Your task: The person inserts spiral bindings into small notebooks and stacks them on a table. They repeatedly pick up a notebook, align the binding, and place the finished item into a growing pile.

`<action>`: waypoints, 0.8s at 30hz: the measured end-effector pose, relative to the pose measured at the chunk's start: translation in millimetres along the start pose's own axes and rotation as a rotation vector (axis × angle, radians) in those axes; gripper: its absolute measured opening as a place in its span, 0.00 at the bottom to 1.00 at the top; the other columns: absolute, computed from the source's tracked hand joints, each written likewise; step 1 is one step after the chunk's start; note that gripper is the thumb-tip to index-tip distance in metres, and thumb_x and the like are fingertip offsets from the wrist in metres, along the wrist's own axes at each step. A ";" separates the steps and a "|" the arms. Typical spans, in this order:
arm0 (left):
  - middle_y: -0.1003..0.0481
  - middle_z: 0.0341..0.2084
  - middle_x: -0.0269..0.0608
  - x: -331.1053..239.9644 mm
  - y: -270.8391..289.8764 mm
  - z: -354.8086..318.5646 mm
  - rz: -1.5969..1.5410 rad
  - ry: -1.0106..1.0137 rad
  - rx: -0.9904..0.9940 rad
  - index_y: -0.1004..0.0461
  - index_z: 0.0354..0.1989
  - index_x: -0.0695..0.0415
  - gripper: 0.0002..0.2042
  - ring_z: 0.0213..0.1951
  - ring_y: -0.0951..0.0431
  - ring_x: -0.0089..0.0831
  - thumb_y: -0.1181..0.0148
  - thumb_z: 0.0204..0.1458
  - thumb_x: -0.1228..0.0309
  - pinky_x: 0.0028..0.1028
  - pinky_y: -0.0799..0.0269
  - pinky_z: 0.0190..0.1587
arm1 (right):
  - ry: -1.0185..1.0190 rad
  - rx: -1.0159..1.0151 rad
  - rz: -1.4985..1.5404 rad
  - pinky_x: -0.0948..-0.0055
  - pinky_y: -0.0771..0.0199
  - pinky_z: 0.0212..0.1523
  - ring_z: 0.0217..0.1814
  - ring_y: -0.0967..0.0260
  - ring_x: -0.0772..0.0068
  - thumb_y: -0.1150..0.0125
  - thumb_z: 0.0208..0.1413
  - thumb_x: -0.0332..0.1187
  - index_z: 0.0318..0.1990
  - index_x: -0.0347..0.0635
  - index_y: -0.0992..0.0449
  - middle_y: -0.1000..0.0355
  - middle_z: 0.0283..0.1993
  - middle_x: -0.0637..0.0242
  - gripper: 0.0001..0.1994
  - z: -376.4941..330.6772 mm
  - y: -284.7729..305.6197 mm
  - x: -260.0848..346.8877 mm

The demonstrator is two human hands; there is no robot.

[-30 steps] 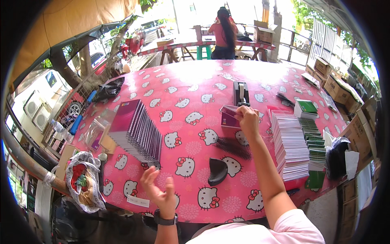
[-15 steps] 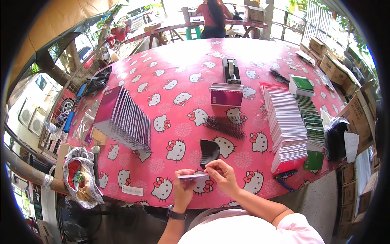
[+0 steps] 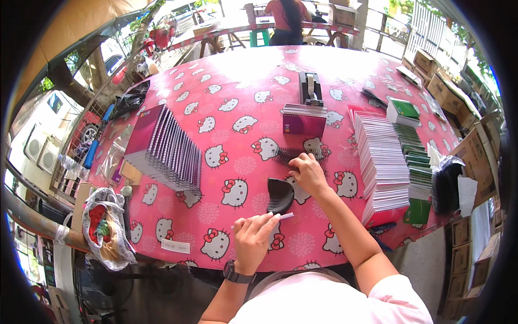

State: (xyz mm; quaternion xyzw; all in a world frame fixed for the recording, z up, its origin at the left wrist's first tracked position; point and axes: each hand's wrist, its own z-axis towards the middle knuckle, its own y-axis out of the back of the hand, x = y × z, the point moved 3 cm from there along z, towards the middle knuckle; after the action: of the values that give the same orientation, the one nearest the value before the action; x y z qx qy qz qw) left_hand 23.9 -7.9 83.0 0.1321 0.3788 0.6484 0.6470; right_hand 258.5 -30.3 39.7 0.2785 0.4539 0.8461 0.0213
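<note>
My left hand [image 3: 254,240], with a dark watch on the wrist, is closed round a thin white-edged notebook [image 3: 286,215], held nearly edge-on over the table's near side. My right hand [image 3: 308,175] stretches forward to a small pile of black spiral binding coils [image 3: 281,156]. Its fingers are bent in a pinch at the pile's near side, and the hand hides part of the coils. Between my hands and the pile lies a black curved holder [image 3: 280,195] with ridges.
On the left stands a long row of purple spiral notebooks [image 3: 167,151]. More purple notebooks [image 3: 304,123] sit before a tape dispenser [image 3: 311,89]. White-edged booklets [image 3: 380,162] and green ones [image 3: 418,162] line the right. A plastic bag [image 3: 108,229] hangs at the near left; a person [image 3: 287,21] sits beyond.
My right hand has left the notebook and moved forward to the black coils. My left hand keeps the notebook and has shifted slightly right, its fingers now over the top.
</note>
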 end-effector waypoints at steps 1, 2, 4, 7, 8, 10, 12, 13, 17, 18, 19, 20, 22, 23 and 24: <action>0.22 0.35 0.32 3.5 0.6 -0.4 0.016 0.003 -0.008 0.21 0.41 0.51 0.14 0.35 0.24 0.25 0.39 0.44 0.76 0.28 0.40 0.41 | -0.003 0.030 -0.098 0.63 0.33 0.48 0.46 0.34 0.59 0.36 0.46 0.33 0.38 0.42 0.23 0.28 0.38 0.62 0.11 3.1 -2.2 5.3; 0.22 0.35 0.31 9.2 -0.3 -2.1 0.045 0.027 0.020 0.21 0.41 0.51 0.14 0.35 0.24 0.25 0.39 0.43 0.76 0.28 0.39 0.41 | -0.018 0.076 -0.135 0.63 0.34 0.48 0.46 0.34 0.59 0.36 0.46 0.33 0.38 0.42 0.24 0.29 0.38 0.62 0.11 3.6 -3.8 10.0; 0.22 0.35 0.32 14.8 -2.0 -2.0 0.054 0.014 0.002 0.20 0.41 0.51 0.14 0.35 0.25 0.26 0.38 0.43 0.76 0.29 0.39 0.42 | -0.052 0.165 -0.213 0.63 0.34 0.48 0.47 0.35 0.59 0.36 0.47 0.33 0.39 0.43 0.24 0.30 0.39 0.62 0.11 1.2 -2.8 18.7; 0.22 0.35 0.33 15.5 -0.5 -0.9 0.009 0.020 -0.021 0.20 0.40 0.51 0.14 0.35 0.25 0.28 0.39 0.43 0.78 0.29 0.37 0.41 | -0.025 0.196 -0.177 0.62 0.33 0.47 0.47 0.34 0.60 0.40 0.50 0.31 0.40 0.42 0.27 0.31 0.39 0.62 0.10 3.5 -3.3 9.6; 0.23 0.35 0.32 18.2 1.3 0.2 0.012 0.021 -0.030 0.20 0.40 0.51 0.14 0.35 0.25 0.27 0.39 0.42 0.78 0.29 0.37 0.41 | -0.051 0.134 -0.022 0.62 0.33 0.47 0.45 0.34 0.59 0.41 0.50 0.30 0.42 0.41 0.28 0.31 0.38 0.61 0.11 5.1 2.2 8.1; 0.23 0.34 0.32 24.5 6.3 2.5 0.013 0.039 -0.056 0.20 0.40 0.51 0.14 0.34 0.25 0.27 0.39 0.42 0.78 0.29 0.38 0.40 | -0.103 0.018 0.287 0.62 0.33 0.46 0.43 0.34 0.57 0.44 0.51 0.29 0.45 0.39 0.30 0.32 0.37 0.60 0.13 4.5 17.6 9.7; 0.23 0.32 0.32 34.5 13.1 3.3 0.017 0.085 -0.085 0.20 0.40 0.52 0.14 0.33 0.26 0.27 0.39 0.42 0.78 0.29 0.38 0.39 | -0.097 0.113 0.410 0.63 0.32 0.45 0.40 0.34 0.57 0.47 0.53 0.28 0.50 0.39 0.33 0.33 0.36 0.60 0.16 -2.5 39.5 32.7; 0.23 0.32 0.32 36.7 11.9 7.5 -0.016 0.088 -0.092 0.20 0.40 0.52 0.14 0.33 0.26 0.28 0.39 0.42 0.79 0.29 0.38 0.39 | -0.106 0.142 0.455 0.63 0.32 0.44 0.39 0.33 0.57 0.49 0.54 0.28 0.53 0.39 0.35 0.33 0.35 0.60 0.17 -7.8 57.6 40.5; 0.23 0.30 0.32 43.0 20.8 15.7 -0.080 0.139 -0.112 0.20 0.40 0.52 0.14 0.32 0.27 0.27 0.38 0.42 0.79 0.28 0.38 0.38 | 0.108 0.299 0.730 0.77 0.32 0.31 0.30 0.35 0.79 0.46 0.57 0.25 0.49 0.40 0.28 0.33 0.33 0.68 0.12 -29.9 68.4 65.8; 0.23 0.30 0.32 42.7 21.3 18.2 -0.104 0.142 -0.112 0.19 0.40 0.52 0.14 0.31 0.27 0.27 0.38 0.42 0.80 0.28 0.39 0.38 | 0.160 0.232 0.697 0.79 0.33 0.29 0.30 0.34 0.81 0.42 0.54 0.25 0.45 0.41 0.25 0.30 0.35 0.71 0.10 -31.3 68.1 69.2; 0.23 0.30 0.31 41.6 23.0 20.0 -0.124 0.146 -0.110 0.19 0.40 0.52 0.14 0.31 0.27 0.27 0.38 0.42 0.80 0.28 0.39 0.38 | 0.139 0.230 0.688 0.79 0.33 0.29 0.30 0.33 0.81 0.41 0.54 0.25 0.44 0.41 0.24 0.30 0.35 0.71 0.10 -32.0 69.1 70.6; 0.22 0.30 0.30 39.7 24.4 21.1 -0.138 0.143 -0.102 0.19 0.39 0.51 0.14 0.31 0.27 0.26 0.38 0.42 0.80 0.27 0.39 0.38 | 0.117 0.229 0.678 0.79 0.33 0.30 0.31 0.33 0.81 0.40 0.53 0.25 0.43 0.41 0.24 0.30 0.35 0.71 0.10 -31.7 72.2 72.4; 0.22 0.30 0.30 36.5 26.2 23.0 -0.158 0.135 -0.062 0.19 0.39 0.51 0.15 0.31 0.27 0.27 0.38 0.42 0.81 0.27 0.38 0.39 | 0.106 0.220 0.666 0.80 0.34 0.30 0.32 0.34 0.82 0.39 0.52 0.25 0.43 0.43 0.24 0.30 0.36 0.70 0.10 -31.1 74.0 73.5; 0.22 0.30 0.30 35.4 26.2 22.9 -0.168 0.130 -0.042 0.19 0.39 0.51 0.15 0.32 0.27 0.27 0.38 0.42 0.81 0.27 0.38 0.39 | 0.089 0.218 0.663 0.77 0.32 0.31 0.32 0.33 0.78 0.40 0.52 0.25 0.43 0.42 0.26 0.31 0.36 0.68 0.10 -32.6 73.1 73.8; 0.22 0.30 0.30 35.7 24.7 20.2 -0.163 0.128 -0.019 0.19 0.39 0.51 0.15 0.32 0.26 0.27 0.38 0.41 0.81 0.27 0.38 0.39 | 0.072 0.216 0.659 0.75 0.31 0.32 0.32 0.32 0.74 0.41 0.53 0.25 0.44 0.41 0.27 0.32 0.36 0.66 0.10 -34.2 72.0 74.8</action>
State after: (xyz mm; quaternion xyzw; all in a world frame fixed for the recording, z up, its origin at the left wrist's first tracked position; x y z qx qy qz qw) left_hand 14.4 35.2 101.6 0.0532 0.4227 0.6042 0.6734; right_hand 194.2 -76.8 114.9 0.3809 0.4271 0.7638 -0.2986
